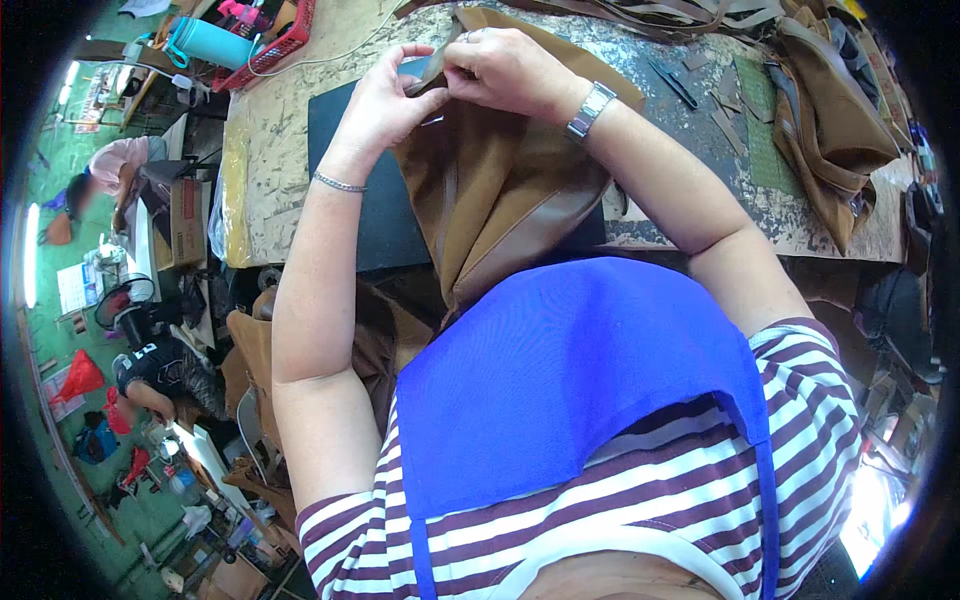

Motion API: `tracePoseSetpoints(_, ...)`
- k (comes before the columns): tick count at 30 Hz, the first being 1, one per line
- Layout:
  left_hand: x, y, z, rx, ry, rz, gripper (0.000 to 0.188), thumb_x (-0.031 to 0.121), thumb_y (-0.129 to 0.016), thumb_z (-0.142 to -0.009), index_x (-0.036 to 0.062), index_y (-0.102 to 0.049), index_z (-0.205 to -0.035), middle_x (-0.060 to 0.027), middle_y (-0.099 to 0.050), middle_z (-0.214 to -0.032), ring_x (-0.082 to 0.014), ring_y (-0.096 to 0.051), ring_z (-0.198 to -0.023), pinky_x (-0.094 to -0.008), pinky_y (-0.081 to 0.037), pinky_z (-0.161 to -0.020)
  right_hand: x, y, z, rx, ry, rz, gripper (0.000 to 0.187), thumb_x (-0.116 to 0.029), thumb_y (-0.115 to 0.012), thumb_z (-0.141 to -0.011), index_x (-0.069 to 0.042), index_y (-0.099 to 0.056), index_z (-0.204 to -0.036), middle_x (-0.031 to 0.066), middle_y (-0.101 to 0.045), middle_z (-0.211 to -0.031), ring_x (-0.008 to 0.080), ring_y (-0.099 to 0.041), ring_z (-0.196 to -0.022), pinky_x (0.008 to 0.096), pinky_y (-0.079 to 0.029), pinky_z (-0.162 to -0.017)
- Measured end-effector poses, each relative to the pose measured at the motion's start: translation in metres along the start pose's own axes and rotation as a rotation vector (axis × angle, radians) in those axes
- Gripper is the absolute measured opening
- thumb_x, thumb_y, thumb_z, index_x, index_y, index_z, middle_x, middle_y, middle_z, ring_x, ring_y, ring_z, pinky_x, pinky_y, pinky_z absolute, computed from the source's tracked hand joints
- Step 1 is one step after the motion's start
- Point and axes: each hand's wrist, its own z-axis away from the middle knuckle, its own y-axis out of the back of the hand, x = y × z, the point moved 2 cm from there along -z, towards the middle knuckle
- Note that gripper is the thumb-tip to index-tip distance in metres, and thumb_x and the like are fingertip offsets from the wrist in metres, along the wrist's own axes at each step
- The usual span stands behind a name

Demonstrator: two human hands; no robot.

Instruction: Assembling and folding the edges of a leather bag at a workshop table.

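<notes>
A brown leather or suede bag [490, 180] lies over the far part of a dark mat, with its lower end hanging past the table's near edge. Its upper edge is pinched by my left hand [385, 100], thumb pointing right and fingers closed on the material. Close beside it, my right hand [510, 72] has its fingers curled onto the same edge. The fingertips of both hands nearly meet there. Whatever small part may sit between them is hidden. Seams run down the bag's length.
The worn table [270, 150] carries a dark mat [335, 110], a red basket [265, 70] with a turquoise bottle [212, 45], tweezers-like tool [672, 84], leather scraps [728, 130] and another brown bag [825, 130]. Two people work at left, one in pink [122, 165].
</notes>
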Motion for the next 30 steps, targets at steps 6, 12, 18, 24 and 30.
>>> tracePoseSetpoints(6,-0.011,-0.001,0.0,0.005,-0.078,-0.092,0.043,0.008,-0.07,-0.08,0.0066,-0.048,-0.116,0.0,-0.062,-0.077,-0.0052,-0.055,-0.069,-0.0207,-0.045,-0.061,-0.005,0.0,0.01,0.175,-0.047,-0.108,0.011,-0.015,-0.065,-0.08,-0.005,-0.061,-0.083,0.0117,-0.061,-0.076,0.0265,-0.062,-0.073,0.0327,-0.05,-0.065)
tracePoseSetpoints(12,-0.009,0.017,0.009,-0.015,-0.278,-0.018,0.025,0.01,-0.066,-0.085,0.006,-0.052,-0.104,0.0015,-0.059,-0.083,-0.0028,-0.053,-0.075,-0.0179,-0.043,-0.066,0.015,-0.001,0.023,-0.129,-0.617,-0.873,0.026,-0.024,-0.063,-0.089,-0.002,-0.067,-0.102,-0.0008,-0.066,-0.089,0.0031,-0.058,-0.082,0.0206,-0.049,-0.072)
tracePoseSetpoints(18,-0.003,0.02,0.015,-0.021,-0.332,-0.171,0.013,0.006,-0.065,-0.085,0.0034,-0.059,-0.096,0.0014,-0.06,-0.085,-0.0039,-0.056,-0.08,-0.0193,-0.046,-0.072,0.015,-0.002,0.016,-0.18,-0.675,-0.931,0.029,-0.028,-0.063,-0.089,-0.003,-0.068,-0.104,0.0003,-0.067,-0.091,0.0039,-0.058,-0.082,0.0203,-0.047,-0.076)
tracePoseSetpoints(24,-0.005,0.019,0.017,0.005,-0.423,-0.192,0.009,0.01,-0.068,-0.082,0.0057,-0.064,-0.089,-0.001,-0.063,-0.074,-0.0064,-0.057,-0.068,-0.0234,-0.048,-0.066,0.008,0.004,0.012,-0.281,-0.624,-0.736,0.028,-0.03,-0.067,-0.085,-0.005,-0.071,-0.098,-0.0005,-0.068,-0.084,0.0041,-0.056,-0.078,0.0219,-0.046,-0.074)
tracePoseSetpoints(30,0.0,0.017,0.016,-0.045,-0.382,-0.23,0.011,0.01,-0.069,-0.081,0.0049,-0.064,-0.09,-0.0013,-0.065,-0.077,-0.0068,-0.058,-0.071,-0.0238,-0.048,-0.068,0.006,0.009,0.011,-0.306,-0.573,-0.646,0.027,-0.028,-0.068,-0.084,-0.005,-0.071,-0.096,0.0008,-0.068,-0.082,0.0049,-0.057,-0.075,0.0229,-0.047,-0.073)
